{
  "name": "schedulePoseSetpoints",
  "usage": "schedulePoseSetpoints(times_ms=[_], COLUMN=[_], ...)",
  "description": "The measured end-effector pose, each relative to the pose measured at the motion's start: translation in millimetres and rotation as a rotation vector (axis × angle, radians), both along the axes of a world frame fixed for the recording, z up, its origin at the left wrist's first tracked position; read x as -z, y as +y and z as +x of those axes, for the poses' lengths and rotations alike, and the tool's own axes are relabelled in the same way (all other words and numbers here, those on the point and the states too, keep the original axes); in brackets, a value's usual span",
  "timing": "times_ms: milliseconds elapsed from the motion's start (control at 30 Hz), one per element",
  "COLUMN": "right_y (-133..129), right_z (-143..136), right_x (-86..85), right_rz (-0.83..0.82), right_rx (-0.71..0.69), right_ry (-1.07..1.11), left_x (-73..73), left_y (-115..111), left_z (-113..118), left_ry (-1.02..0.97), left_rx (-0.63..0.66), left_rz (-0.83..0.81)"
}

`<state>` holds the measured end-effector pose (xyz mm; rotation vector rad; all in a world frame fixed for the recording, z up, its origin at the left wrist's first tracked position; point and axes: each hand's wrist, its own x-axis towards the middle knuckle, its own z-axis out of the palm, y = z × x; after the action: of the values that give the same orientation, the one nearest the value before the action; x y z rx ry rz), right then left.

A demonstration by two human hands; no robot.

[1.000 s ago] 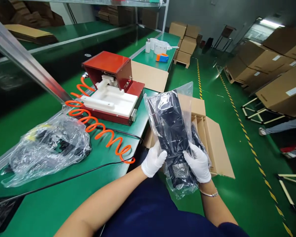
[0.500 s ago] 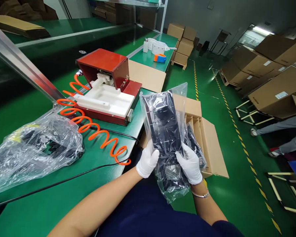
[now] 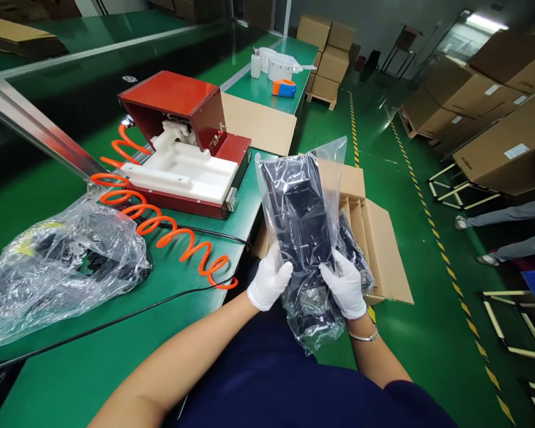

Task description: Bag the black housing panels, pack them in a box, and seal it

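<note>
A black plastic part in a clear bag [image 3: 301, 217] is held up in front of me, tilted, with loose clear film above it. My left hand [image 3: 271, 279], in a white glove, grips its left edge with the thumb on the front. On the other side my right hand [image 3: 345, 285], also gloved, pinches the bag near its lower half. The fingers behind the bag are hidden. Just beyond it stands an open cardboard box [image 3: 387, 252] with dividers, holding another bagged black part [image 3: 354, 252].
On the green bench [image 3: 196, 351] sits a red machine [image 3: 173, 98] with a white fixture. An orange coiled hose [image 3: 160, 229], a black cable and a clear plastic bag [image 3: 66, 261] with dark contents lie nearby. Stacked cartons [image 3: 477, 107] and a person's legs [image 3: 512, 223] are at right.
My view has shifted slightly, so the bench and machine sit a little higher and further left. Both hands keep their grip on the bagged part.
</note>
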<state>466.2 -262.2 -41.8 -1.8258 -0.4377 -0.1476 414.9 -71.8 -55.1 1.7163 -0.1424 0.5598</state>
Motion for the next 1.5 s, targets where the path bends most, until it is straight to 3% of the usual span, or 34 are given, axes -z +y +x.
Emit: schedulePoseSetpoints(times_ms=[133, 400, 633, 967, 1500], right_y=[5.2, 3.2, 1.7, -8.3, -10.3], right_z=[-1.8, 3.6, 5.9, 5.2, 4.9], right_x=[-7.2, -1.0, -14.1, 4.1, 6.5], right_rz=[0.006, 0.083, 0.040, 0.043, 0.063], right_rx=[-0.012, -0.084, -0.168, -0.092, -0.096], right_ry=[0.031, 0.153, 0.224, 0.172, 0.135], left_x=[-0.8, -3.8, -5.0, -2.0, -9.0], left_y=[1.5, -1.9, -1.1, -0.5, -1.3], left_z=[2.3, 2.9, 8.9, -2.2, -4.3], left_ry=[-0.025, -0.026, 0.016, 0.035, 0.001], left_rx=[-0.060, -0.015, -0.061, -0.065, -0.023], left_rz=[-0.013, -0.125, -0.262, -0.005, -0.018])
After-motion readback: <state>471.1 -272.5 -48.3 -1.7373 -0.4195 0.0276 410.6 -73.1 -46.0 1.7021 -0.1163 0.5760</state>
